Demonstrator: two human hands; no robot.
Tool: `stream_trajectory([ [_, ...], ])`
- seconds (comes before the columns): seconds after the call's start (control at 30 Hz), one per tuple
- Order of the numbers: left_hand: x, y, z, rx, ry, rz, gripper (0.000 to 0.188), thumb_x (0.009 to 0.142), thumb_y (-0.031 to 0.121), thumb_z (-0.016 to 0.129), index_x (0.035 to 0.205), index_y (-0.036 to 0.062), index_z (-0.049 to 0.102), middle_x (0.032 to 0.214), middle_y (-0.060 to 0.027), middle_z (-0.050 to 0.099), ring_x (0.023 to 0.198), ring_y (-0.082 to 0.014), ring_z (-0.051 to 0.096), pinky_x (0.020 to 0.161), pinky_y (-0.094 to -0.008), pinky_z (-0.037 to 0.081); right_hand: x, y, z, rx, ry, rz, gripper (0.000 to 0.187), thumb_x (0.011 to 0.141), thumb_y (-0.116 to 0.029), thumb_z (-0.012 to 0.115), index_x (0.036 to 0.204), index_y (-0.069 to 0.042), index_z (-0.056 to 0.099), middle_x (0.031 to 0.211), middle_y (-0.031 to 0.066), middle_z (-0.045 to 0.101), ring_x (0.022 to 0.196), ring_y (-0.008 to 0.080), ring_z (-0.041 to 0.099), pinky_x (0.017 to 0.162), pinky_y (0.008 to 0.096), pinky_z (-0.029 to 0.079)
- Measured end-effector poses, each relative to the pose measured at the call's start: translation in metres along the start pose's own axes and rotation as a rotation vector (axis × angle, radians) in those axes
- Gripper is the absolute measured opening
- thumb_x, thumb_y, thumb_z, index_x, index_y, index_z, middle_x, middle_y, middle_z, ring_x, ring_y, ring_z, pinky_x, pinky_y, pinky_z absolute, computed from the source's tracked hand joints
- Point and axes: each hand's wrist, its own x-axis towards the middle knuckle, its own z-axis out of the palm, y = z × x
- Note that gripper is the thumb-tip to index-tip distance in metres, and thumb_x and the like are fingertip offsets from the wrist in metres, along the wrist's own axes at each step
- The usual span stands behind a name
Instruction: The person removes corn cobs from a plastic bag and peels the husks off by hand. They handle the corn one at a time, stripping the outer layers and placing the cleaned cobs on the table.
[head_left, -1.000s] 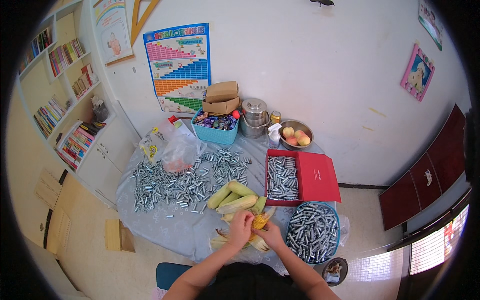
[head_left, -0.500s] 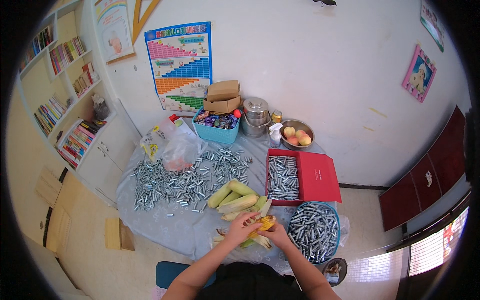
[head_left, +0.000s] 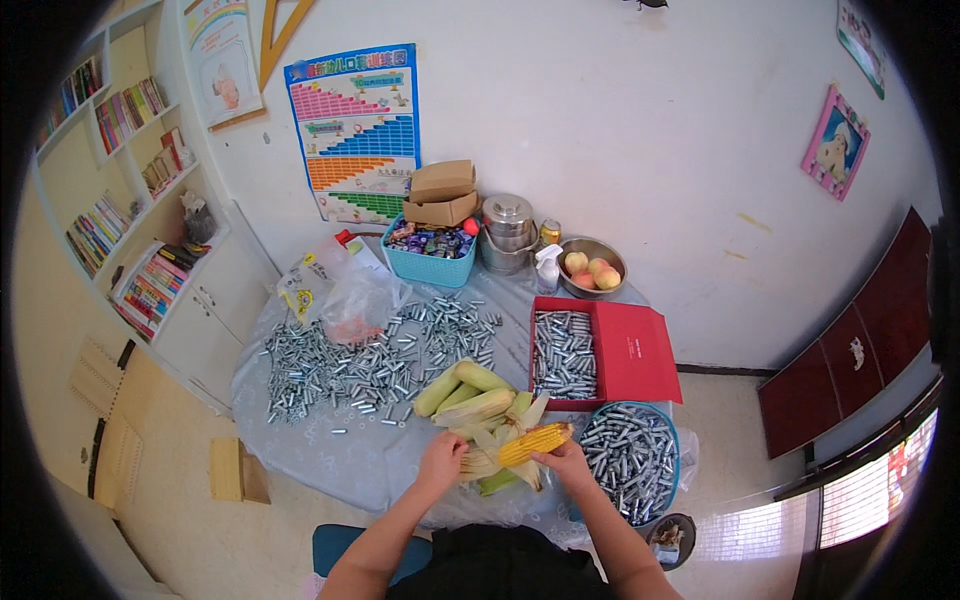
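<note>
A yellow corn cob (head_left: 536,443), its kernels bare, lies slantwise over the near side of the table. At its right end my right hand (head_left: 570,467) is closed around it. Pale corn husk (head_left: 484,462) spreads from the cob's left end toward my left hand (head_left: 440,462), whose fingers are pinched on the husk's edge. Just beyond are several unpeeled ears of corn (head_left: 462,393) in green husks, piled together. More loose husk lies beneath the cob.
Many small metal tubes (head_left: 340,370) lie scattered on the cloth-covered table (head_left: 300,460). Others fill a red box (head_left: 640,350) and a blue basket (head_left: 630,465) at the right. Behind stand a turquoise basket (head_left: 430,268), a metal pot (head_left: 508,235) and a bowl of peaches (head_left: 592,268).
My left hand has moved left, away from the cob, and drawn husk out with it. My right hand has shifted slightly right with the cob, which now shows more kernels.
</note>
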Motion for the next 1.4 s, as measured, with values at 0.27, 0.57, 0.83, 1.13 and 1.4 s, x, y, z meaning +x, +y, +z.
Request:
stream_trajectory([
  [0.27, -0.002, -0.014, 0.008, -0.021, -0.114, 0.126, 0.022, 0.069, 0.01, 0.065, 0.09, 0.0047, 0.063, 0.093, -0.0134, 0.058, 0.087, -0.0308, 0.054, 0.075, -0.0378, 0.044, -0.001, -0.01, -0.006, 0.084, -0.027, -0.012, 0.047, 0.076, 0.003, 0.062, 0.12, 0.002, 0.046, 0.116, 0.0083, 0.054, 0.106, 0.0174, 0.052, 0.094, 0.0296, 0.038],
  [0.57, 0.012, 0.055, 0.022, -0.333, -0.087, 0.318, 0.02, 0.071, 0.013, 0.067, 0.09, 0.0054, 0.064, 0.095, -0.0091, 0.059, 0.089, -0.0262, 0.054, 0.079, -0.0342, 0.043, -0.001, -0.005, 0.012, 0.042, -0.053, 0.054, 0.056, 0.078, 0.001, 0.062, 0.128, 0.001, 0.037, 0.12, 0.01, 0.052, 0.109, 0.0165, 0.051, 0.095, 0.0301, 0.038],
  [0.83, 0.012, 0.054, 0.019, -0.27, 0.003, 0.211, 0.008, 0.075, 0.007, 0.061, 0.077, -0.0001, 0.056, 0.078, -0.014, 0.057, 0.076, -0.0318, 0.053, 0.069, -0.0375, 0.043, -0.001, -0.002, 0.011, 0.061, -0.022, 0.036, 0.056, 0.078, 0.001, 0.063, 0.127, 0.002, 0.037, 0.118, 0.0102, 0.053, 0.108, 0.0167, 0.051, 0.094, 0.0297, 0.038],
  [1.13, 0.005, -0.012, 0.005, 0.139, -0.087, 0.188, 0.023, 0.075, 0.016, 0.061, 0.094, 0.0038, 0.059, 0.092, -0.0139, 0.058, 0.083, -0.032, 0.053, 0.072, -0.0407, 0.042, 0.002, -0.012, 0.001, 0.065, 0.032, -0.002, 0.054, 0.077, 0.002, 0.062, 0.126, 0.003, 0.039, 0.119, 0.011, 0.053, 0.109, 0.0185, 0.051, 0.095, 0.0308, 0.038],
  [1.4, 0.007, 0.067, 0.001, 0.093, 0.036, 0.42, 0.045, 0.066, 0.032, 0.069, 0.102, 0.007, 0.058, 0.094, -0.0115, 0.058, 0.088, -0.0302, 0.053, 0.078, -0.0402, 0.041, 0.006, -0.006, 0.012, 0.011, 0.003, -0.02, 0.045, 0.077, -0.001, 0.064, 0.118, 0.001, 0.045, 0.112, 0.0079, 0.055, 0.103, 0.0171, 0.053, 0.091, 0.0307, 0.041],
])
